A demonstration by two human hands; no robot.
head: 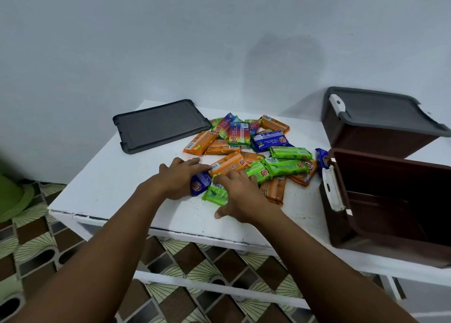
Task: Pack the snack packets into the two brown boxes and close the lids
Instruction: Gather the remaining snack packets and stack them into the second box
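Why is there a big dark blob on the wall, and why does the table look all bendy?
Head view: the dark blob on the wall is a soft shadow, probably the person's own. Head view: the white table has bowed edges because the lens is wide-angle. Head view, far left: the green thing is smeared and blurry.

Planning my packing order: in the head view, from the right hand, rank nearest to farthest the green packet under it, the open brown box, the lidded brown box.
1. green packet, under the right hand.
2. open brown box, to its right.
3. lidded brown box, back right, farthest.
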